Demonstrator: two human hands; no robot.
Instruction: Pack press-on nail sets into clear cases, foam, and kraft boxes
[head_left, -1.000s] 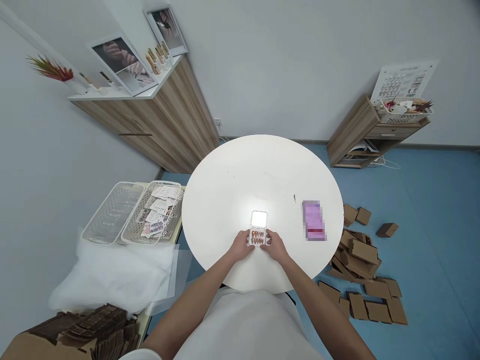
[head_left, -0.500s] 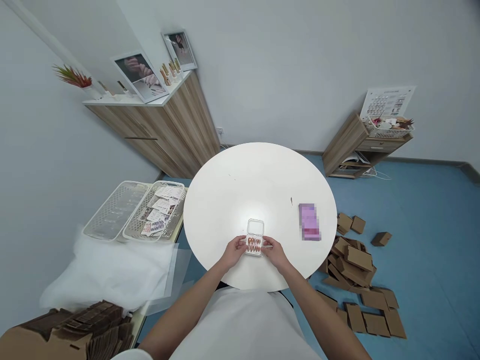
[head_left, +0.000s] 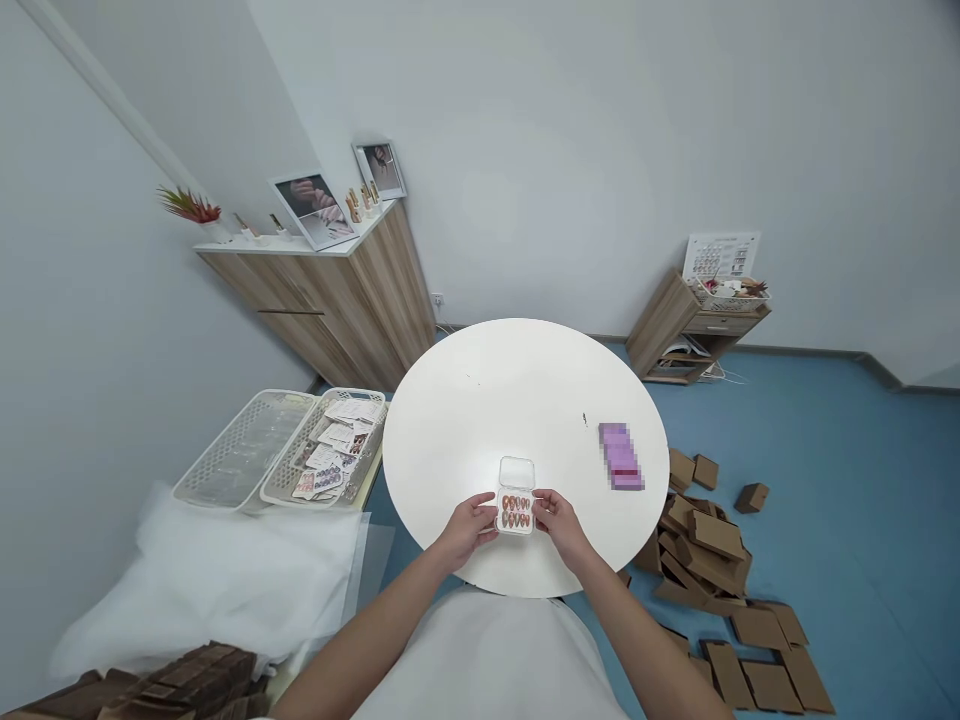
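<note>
A small clear plastic case [head_left: 516,530] stands with its lid [head_left: 517,473] swung up, near the front edge of the round white table. Inside lie two rows of reddish-orange press-on nails [head_left: 515,511]. My left hand [head_left: 470,528] pinches the left side of the case, thumb toward the nails. On the opposite side, the fingers of my right hand [head_left: 561,523] are closed on the right edge. Whether the case rests on the table or is slightly raised, I cannot tell.
On the round table [head_left: 450,420] lies a blurred purple packet [head_left: 621,457] at right. White baskets [head_left: 270,490] with cards and clear packaging stand left, above white plastic sheeting [head_left: 225,570]. Brown cardboard boxes [head_left: 712,550] cover floor at right. A wooden cabinet [head_left: 337,310] stands behind.
The camera view has tilted, so the table and case sit lower in the picture. Both hands stay on the open case, with the fingers shifted slightly along its sides.
</note>
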